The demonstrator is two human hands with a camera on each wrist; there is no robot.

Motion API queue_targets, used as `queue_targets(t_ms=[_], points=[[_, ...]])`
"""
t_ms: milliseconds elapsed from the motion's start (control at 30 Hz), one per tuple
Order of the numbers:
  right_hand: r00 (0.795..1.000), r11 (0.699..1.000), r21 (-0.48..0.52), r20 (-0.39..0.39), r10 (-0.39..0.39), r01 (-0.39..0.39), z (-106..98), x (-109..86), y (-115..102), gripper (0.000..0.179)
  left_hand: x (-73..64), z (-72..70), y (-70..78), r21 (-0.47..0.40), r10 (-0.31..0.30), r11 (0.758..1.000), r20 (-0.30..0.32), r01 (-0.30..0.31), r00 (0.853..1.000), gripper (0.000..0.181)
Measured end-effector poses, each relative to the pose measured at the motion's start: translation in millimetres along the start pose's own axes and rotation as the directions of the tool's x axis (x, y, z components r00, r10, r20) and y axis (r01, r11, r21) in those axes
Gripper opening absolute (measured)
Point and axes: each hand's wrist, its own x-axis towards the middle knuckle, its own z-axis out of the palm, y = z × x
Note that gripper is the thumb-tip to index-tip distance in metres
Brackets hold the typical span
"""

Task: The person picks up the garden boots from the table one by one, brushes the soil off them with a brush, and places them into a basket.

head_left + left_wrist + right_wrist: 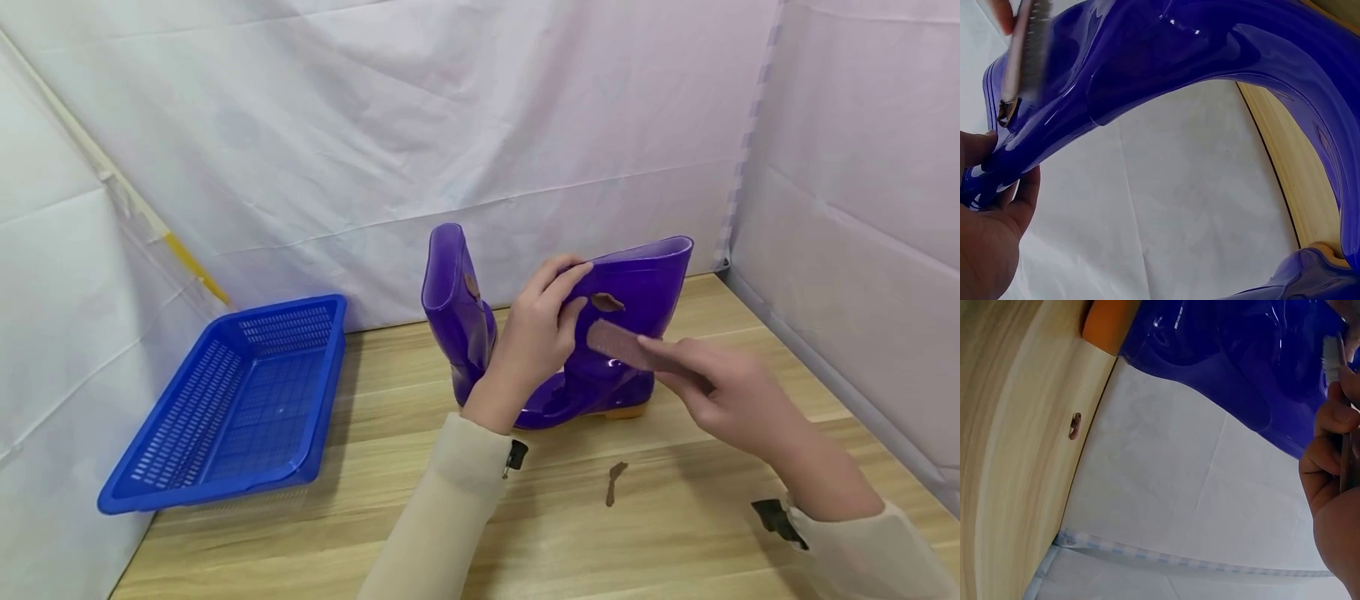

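Observation:
A glossy purple rain boot [651,283] stands on the table, its shaft top leaning to the right. My left hand [534,333] grips the shaft near its upper rim, thumb on one side and fingers on the other, as the left wrist view shows. In my right hand [738,396] is a brush [618,343], its handle held between thumb and curled fingers. Pale bristles [1330,359] face the boot, just below a brown smear [607,302]; whether they touch it I cannot tell. A second purple boot [448,321] with a brown smear stands to the left.
At the left lies a blue plastic basket [326,400] with perforated sides. A small brown smear [613,485] marks the wooden table [555,517] in front of the boots. White cloth [360,150] hangs behind and on both sides.

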Motion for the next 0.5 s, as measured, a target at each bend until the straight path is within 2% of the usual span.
queue_targets(t_ms=[100, 200, 300, 367, 500], points=[[0.998, 1.0, -0.023, 0.067, 0.0, 0.001, 0.9, -4.0, -1.7, 0.05, 0.1, 0.2, -0.2, 0.002, -0.002, 1.0, -0.004, 0.002, 1.0, 0.036], [0.998, 1.0, -0.016, 0.061, -0.007, 0.008, -1.0, -3.1, -3.8, 0.049, 0.1, 0.2, 0.2, 0.003, 0.0, 1.0, -0.007, 0.0, 1.0, 0.036], [0.999, 0.999, 0.012, -0.008, -0.033, 0.033, -5.0, 3.6, -5.8, 0.047, 0.5, -0.2, 1.0, 0.001, 0.001, 1.0, -0.011, -0.001, 1.0, 0.035], [0.996, 0.999, 0.035, -0.083, -0.038, 0.041, -8.0, 10.3, -7.0, 0.048, 0.6, -0.2, 1.3, -0.002, 0.001, 1.0, -0.014, -0.001, 1.0, 0.035], [0.979, 1.0, -0.009, -0.201, -0.005, 0.003, -12.8, 22.4, -8.3, 0.052, 0.1, 0.1, 1.3, -0.009, -0.005, 1.0, -0.015, 0.004, 1.0, 0.035]])
